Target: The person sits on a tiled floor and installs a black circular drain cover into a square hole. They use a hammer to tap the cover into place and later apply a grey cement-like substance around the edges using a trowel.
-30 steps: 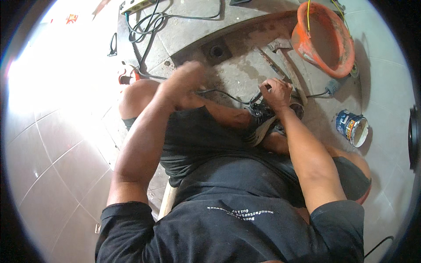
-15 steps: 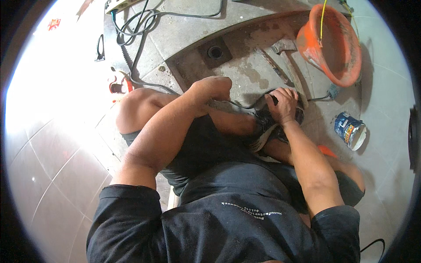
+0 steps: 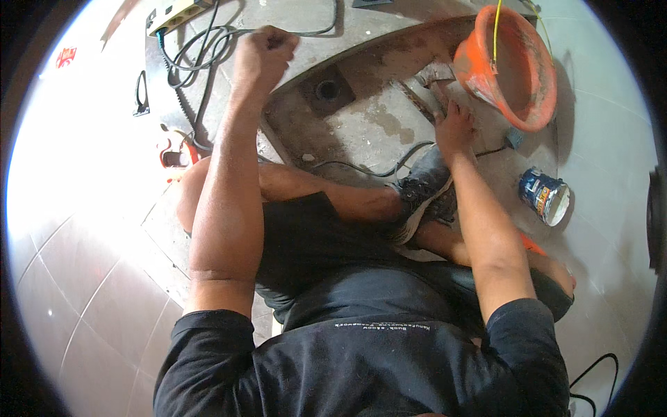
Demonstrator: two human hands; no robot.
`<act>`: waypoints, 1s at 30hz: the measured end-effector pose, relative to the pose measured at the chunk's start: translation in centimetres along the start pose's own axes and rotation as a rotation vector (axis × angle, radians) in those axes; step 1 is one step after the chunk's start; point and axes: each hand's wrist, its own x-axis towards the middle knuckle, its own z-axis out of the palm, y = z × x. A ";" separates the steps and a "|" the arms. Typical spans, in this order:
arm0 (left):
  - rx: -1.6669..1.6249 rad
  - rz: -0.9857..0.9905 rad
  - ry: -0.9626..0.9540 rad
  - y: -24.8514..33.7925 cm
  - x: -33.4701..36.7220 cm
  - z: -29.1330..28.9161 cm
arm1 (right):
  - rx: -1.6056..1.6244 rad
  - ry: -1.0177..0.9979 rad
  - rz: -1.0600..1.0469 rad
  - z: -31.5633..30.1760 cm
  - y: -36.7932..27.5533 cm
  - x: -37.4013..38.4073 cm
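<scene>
My left hand (image 3: 267, 59) is raised over the floor beyond the recess's left edge, near a looped black cable (image 3: 208, 52). Its fingers are curled closed; whatever they may hold is hidden. My right hand (image 3: 456, 128) is over the wooden handle of a hatchet-like tool (image 3: 436, 74), fingers bent around the handle, which it mostly covers. Just left of that handle lies a thin, worn bar-like tool (image 3: 411, 99). A black cord (image 3: 354, 169) runs along the recessed floor to my dark shoe (image 3: 427, 174), below my right hand.
The recess holds a square drain (image 3: 326, 92). An orange bucket (image 3: 511, 69) tilts at the far right, with a blue tin (image 3: 545, 197) on its side nearer me. A power strip (image 3: 177, 15) lies far left, an orange-and-white tool (image 3: 177, 153) by my left knee.
My left hand has swung up and left, away from the cord above my leg. My right hand has moved forward from the shoe to the hatchet handle. The view has shifted slightly.
</scene>
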 end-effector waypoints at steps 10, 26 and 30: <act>-0.131 -0.103 -0.003 -3.4 0.9 -0.6 | 0.100 -0.131 -0.311 -0.8 2.9 4.6; -0.384 -0.094 0.060 -3.3 0.3 -0.9 | 1.599 -1.278 0.358 -21.8 0.9 -14.7; -0.334 -0.115 -0.032 -3.0 -0.8 0.2 | 1.437 -1.161 0.370 -18.6 0.7 -15.6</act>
